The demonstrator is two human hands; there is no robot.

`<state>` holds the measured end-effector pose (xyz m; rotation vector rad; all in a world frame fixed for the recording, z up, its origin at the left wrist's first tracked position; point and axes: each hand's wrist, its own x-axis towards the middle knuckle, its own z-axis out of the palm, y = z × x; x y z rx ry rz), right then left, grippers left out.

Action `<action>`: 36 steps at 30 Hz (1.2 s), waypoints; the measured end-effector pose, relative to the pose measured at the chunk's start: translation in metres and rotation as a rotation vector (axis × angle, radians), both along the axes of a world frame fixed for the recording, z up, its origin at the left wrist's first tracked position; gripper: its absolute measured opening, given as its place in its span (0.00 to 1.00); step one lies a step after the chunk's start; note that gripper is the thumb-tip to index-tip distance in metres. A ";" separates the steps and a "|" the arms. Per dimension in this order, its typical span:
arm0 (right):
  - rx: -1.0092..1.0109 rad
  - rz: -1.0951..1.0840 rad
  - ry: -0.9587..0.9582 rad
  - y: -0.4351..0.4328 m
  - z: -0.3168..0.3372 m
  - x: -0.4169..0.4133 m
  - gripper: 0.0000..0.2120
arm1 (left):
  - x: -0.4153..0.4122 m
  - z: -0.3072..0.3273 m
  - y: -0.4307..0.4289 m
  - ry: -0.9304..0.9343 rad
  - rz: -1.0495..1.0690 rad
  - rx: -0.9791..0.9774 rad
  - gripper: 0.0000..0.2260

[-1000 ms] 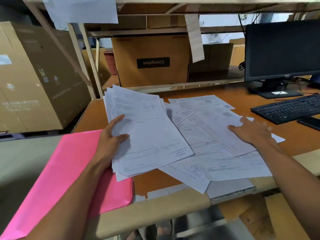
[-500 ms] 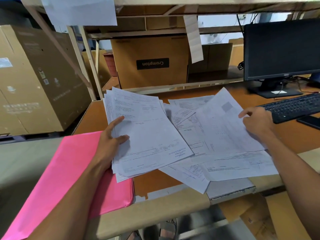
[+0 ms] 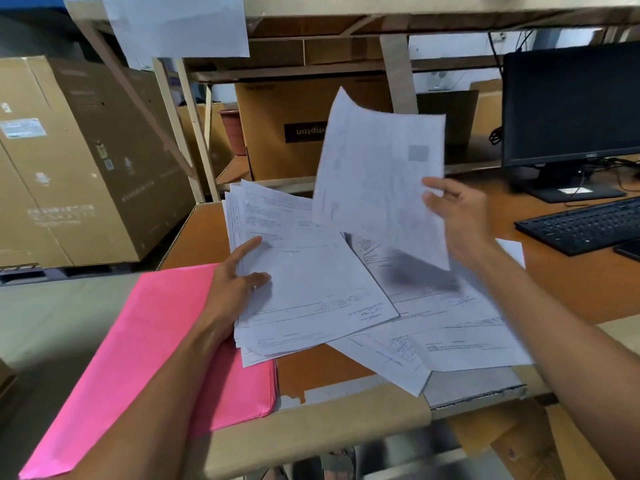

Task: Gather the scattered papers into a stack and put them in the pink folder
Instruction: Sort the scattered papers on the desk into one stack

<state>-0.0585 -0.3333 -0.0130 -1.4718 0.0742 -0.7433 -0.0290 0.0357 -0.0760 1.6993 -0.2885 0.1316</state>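
while lifted sheet (image 3: 377, 174) hangs pinched in right hand (image 3: 460, 216) fingers | left hand (image 3: 232, 289) clamps stack (image 3: 304, 278) over pink folder (image 3: 145, 358) | rest loose on desk (image 3: 588, 289) | light, floppy, slippery: take by edge

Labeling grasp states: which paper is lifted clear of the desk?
The single sheet pinched in the right hand, raised upright. The stack under the left hand and the loose sheets lie flat.

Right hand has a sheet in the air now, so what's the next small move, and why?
Probably bring the lifted sheet in the right hand leftward and lay it onto the stack that the left hand holds. More loose papers lie on the desk, and the pink folder is shut.
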 end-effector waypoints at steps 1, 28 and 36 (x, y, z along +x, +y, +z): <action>-0.063 0.032 0.031 0.014 -0.010 0.005 0.13 | 0.000 0.001 0.000 0.011 0.002 0.006 0.30; -1.065 -0.318 0.910 -0.008 -0.053 0.005 0.38 | -0.009 0.012 -0.004 0.090 0.017 -0.080 0.41; -0.801 -0.334 0.740 -0.008 -0.043 -0.007 0.06 | -0.010 0.013 -0.003 0.255 0.032 -0.095 0.24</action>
